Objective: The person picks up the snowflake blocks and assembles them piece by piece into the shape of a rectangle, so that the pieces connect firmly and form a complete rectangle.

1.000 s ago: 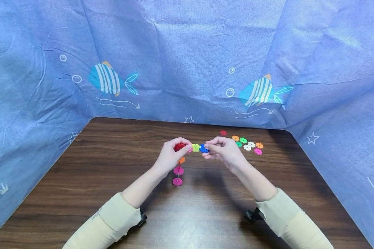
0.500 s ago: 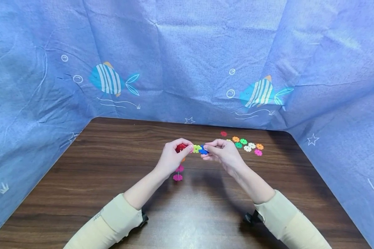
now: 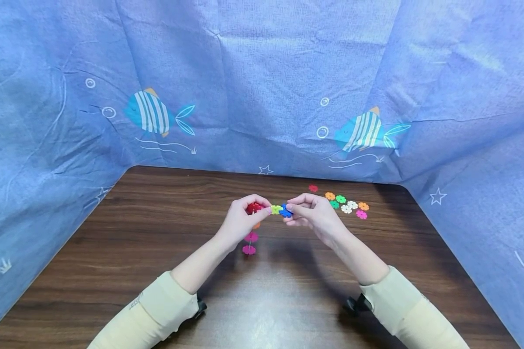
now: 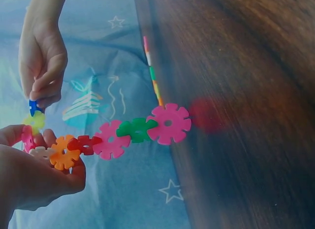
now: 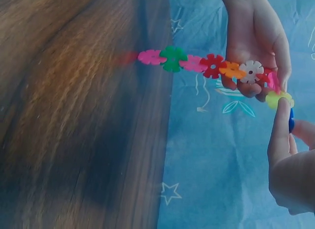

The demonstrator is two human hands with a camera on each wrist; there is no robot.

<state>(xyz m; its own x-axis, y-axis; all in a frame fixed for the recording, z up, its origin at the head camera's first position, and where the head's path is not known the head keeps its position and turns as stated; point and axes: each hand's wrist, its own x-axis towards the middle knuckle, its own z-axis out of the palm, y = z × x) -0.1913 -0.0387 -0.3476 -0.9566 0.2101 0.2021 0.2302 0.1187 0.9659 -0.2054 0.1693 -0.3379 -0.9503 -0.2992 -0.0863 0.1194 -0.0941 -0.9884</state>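
In the head view my left hand (image 3: 237,222) and right hand (image 3: 320,220) meet close together over the table. From the left hand hangs a chain of flower-shaped plastic snap discs, with a pink disc (image 4: 169,124), a green disc (image 4: 137,130) and an orange disc (image 4: 65,153) among them. The left fingers pinch a pink disc (image 4: 28,136) at the chain's upper end. A yellow-green disc (image 3: 276,210) sticks out from it toward the right hand. My right thumb and fingers pinch a blue disc (image 3: 285,211), which meets the yellow-green disc's edge.
Loose flower discs lie at the back right of the brown wooden table (image 3: 157,232): a red disc (image 3: 313,188), a pink disc (image 3: 361,214), and several orange, green and white ones. A blue fish-print cloth (image 3: 262,97) hangs behind the table.
Both hands stay nearly in place, holding the same discs. The hanging end of the chain has shifted slightly upward in the head view.
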